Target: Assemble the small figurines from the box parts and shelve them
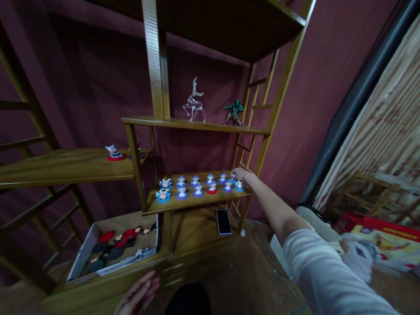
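Observation:
My right hand (242,174) reaches to the right end of the middle shelf, its fingers closed on a small figurine (232,177) at the end of the back row. Part of that figurine is hidden by the fingers. Just in front of it stands another figurine on a blue base (239,186). Several similar white-and-purple figurines (198,190) stand in two rows to the left, one of them on a red base (212,188). Low in front of the cabinet, my left hand (139,294) holds nothing, fingers stretched out.
An open box (85,245) of red and black figurines lies lower left. A phone (224,222) rests on the bottom shelf. Above stand a clear glass deer (194,105) and a green figure (234,113). A cat-like figurine (114,152) sits on the left shelf. Plastic bags (357,258) lie right.

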Demonstrator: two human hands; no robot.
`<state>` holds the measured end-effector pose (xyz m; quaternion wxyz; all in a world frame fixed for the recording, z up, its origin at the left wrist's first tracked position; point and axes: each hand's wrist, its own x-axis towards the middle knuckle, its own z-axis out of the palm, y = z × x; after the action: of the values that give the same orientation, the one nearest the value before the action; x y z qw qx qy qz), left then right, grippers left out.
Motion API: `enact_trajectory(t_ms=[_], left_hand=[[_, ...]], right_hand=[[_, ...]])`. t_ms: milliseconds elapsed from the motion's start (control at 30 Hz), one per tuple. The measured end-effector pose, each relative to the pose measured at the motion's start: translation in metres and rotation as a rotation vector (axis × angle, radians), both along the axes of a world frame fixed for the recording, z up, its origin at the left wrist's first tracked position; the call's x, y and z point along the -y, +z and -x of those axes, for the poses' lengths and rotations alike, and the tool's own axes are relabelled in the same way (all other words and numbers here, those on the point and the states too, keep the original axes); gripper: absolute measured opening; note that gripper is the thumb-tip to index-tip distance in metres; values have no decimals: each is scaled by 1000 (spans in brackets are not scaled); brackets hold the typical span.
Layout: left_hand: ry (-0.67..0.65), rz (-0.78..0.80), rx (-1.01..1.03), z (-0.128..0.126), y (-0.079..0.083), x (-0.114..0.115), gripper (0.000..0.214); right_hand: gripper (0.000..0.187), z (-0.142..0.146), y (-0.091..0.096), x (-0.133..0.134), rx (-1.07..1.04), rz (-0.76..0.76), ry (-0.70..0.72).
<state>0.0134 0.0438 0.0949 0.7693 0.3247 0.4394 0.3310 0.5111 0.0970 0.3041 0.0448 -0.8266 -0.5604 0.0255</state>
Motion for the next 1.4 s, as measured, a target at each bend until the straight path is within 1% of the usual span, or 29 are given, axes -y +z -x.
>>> enact_trajectory(t_ms=[167,267,333,400,433,467,567,600,667,733,767,833,933,1000,1033,1133,1167,1233,1300,1400], left_hand=[[-18,-8,38,3,-9,-5,60],[-26,-6,27,4,-17,-10,58],[-32,-14,20,5,-19,-11,56],[-33,-33,21,6,-17,-9,54],[-32,-42,25,7,-15,-8,53],[-27,-46,26,9,-14,-7,53],[-9,-49,33,13,-10,-2,54],[8,-53,38,15,-10,-1,55],[57,-66,55,19,-10,1,56],[105,-75,85,25,-12,0,56],[126,-72,97,29,-12,-1,54],[169,-44,101,38,-14,-6,49],[316,50,14,52,-13,-16,34],[433,82,-15,59,-7,-25,26],[485,72,-1,61,-2,-30,24],[621,-25,139,66,20,-52,24],[673,-61,184,68,28,-62,24],[719,-86,274,73,40,-86,26],[765,-72,322,80,46,-110,25],[808,-54,406,90,46,-140,23]], right_hand=[[38,4,15,8,-21,-72,25],[35,11,28,17,-50,-130,54],[31,19,36,26,-75,-167,85],[29,33,42,39,-114,-242,128],[27,41,44,46,-166,-340,159],[28,51,44,54,-188,-385,182],[29,85,36,81,-228,-426,250],[27,98,29,90,-258,-432,290],[26,125,10,106,-415,-470,394],[29,152,-15,116,-551,-444,398],[31,165,-29,119,-631,-440,409],[31,193,-57,120,-767,-403,483],[26,234,-93,114,-918,-340,506],[25,261,-112,106,-984,-292,497],[25,274,-119,101,-1011,-269,503],[23,313,-139,82,-1078,-181,542],[23,325,-146,75,-1098,-154,553],[23,347,-160,57,-1126,-115,563],[22,364,-176,37,-1122,-102,554],[23,381,-201,5,-1095,-106,521]])
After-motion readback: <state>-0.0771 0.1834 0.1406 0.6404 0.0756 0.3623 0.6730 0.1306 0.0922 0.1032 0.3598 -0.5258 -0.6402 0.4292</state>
